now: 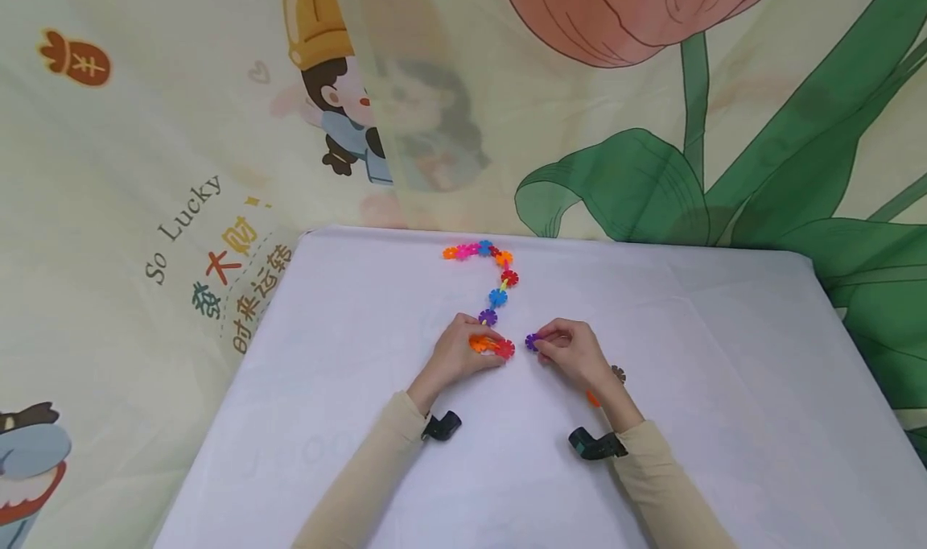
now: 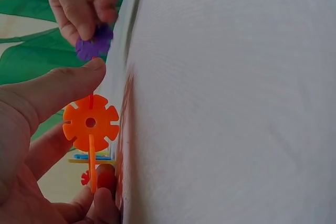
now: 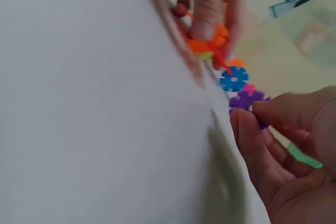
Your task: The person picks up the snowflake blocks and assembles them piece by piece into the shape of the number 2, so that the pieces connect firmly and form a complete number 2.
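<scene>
My left hand (image 1: 461, 351) holds the near end of a chain of notched plastic discs, with an orange disc (image 2: 90, 123) and a red disc (image 1: 505, 348) at that end. From there the linked discs curve away over the cloth: purple (image 1: 488, 317), blue (image 1: 497, 298), red, orange and pink. To the right, my right hand (image 1: 575, 351) pinches a loose purple disc (image 3: 249, 103) between thumb and finger. A short gap separates this purple disc from the red one in the head view.
A white cloth covers the table (image 1: 348, 332). Beside the right wrist lie a dark brownish disc (image 1: 618, 373) and an orange disc (image 1: 593, 398), partly hidden by the arm. A printed cloth backdrop (image 1: 434, 203) hangs behind the table's far edge.
</scene>
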{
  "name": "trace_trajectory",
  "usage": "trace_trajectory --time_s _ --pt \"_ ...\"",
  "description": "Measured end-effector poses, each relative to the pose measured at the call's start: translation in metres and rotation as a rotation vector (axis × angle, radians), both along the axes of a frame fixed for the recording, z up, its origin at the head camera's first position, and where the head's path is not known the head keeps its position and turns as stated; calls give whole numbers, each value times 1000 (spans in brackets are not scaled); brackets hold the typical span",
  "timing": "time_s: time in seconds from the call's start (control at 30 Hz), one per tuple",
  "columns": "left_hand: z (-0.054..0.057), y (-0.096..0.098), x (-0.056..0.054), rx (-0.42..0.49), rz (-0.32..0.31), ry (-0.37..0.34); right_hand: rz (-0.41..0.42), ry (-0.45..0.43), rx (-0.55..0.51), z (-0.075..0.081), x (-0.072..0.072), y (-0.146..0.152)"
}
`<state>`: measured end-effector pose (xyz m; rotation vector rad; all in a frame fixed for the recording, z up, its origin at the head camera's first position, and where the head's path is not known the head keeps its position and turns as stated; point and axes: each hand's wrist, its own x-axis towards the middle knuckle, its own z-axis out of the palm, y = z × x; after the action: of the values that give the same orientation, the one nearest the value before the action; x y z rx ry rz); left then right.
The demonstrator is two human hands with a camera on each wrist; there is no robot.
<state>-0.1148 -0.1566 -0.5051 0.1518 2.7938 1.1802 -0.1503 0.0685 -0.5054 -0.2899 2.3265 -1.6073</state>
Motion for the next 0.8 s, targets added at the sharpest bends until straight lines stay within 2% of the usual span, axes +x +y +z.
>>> trace_trajectory --time_s 0.13,0.37,0.63,0.8 --pt "-2 1 -1 -2 -14 14 34 12 -37 -9 7 -10" --pt "0 0 0 33 11 2 35 61 -116 -19 12 -13" --pt "-3 -1 -1 49 5 17 -8 156 -102 -28 13 -16" --pt "-2 0 -2 33 -4 29 -16 179 -107 -28 15 -20"
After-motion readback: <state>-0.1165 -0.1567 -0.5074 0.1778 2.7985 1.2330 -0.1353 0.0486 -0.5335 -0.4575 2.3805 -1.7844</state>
